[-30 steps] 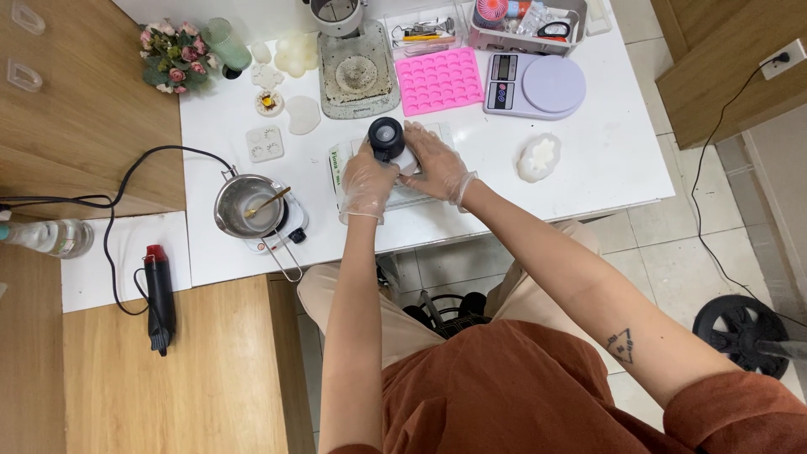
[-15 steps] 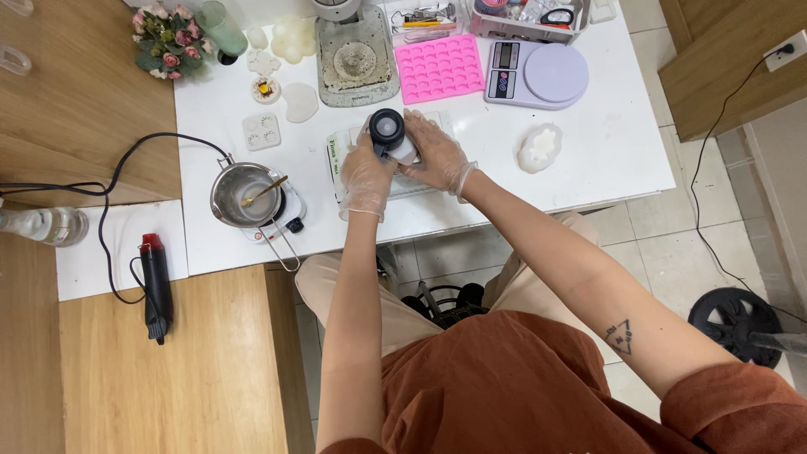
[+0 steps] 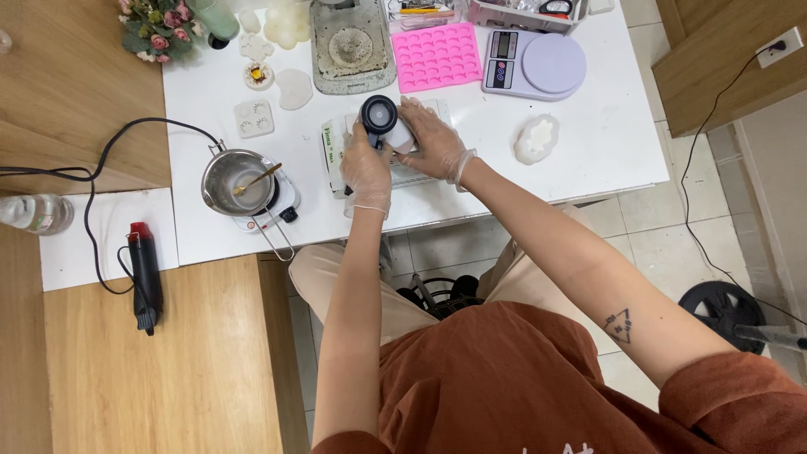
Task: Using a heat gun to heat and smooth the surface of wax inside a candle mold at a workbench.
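Gripping a round black-capped jar (image 3: 380, 114), gloved left hand (image 3: 367, 168) and right hand (image 3: 433, 143) close around it above the white rectangular table (image 3: 605, 160), near its front edge.

White table (image 3: 622, 160) — pink mould (image 3: 437, 56), scale (image 3: 534, 65).

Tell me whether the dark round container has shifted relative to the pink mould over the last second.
No clear shift. The dark round container sits just below-left of the pink mould, held between the left hand and right hand, as before.

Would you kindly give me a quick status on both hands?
Left hand and right hand, gloved, both grip the dark round-topped container above the white table. Nothing between them.
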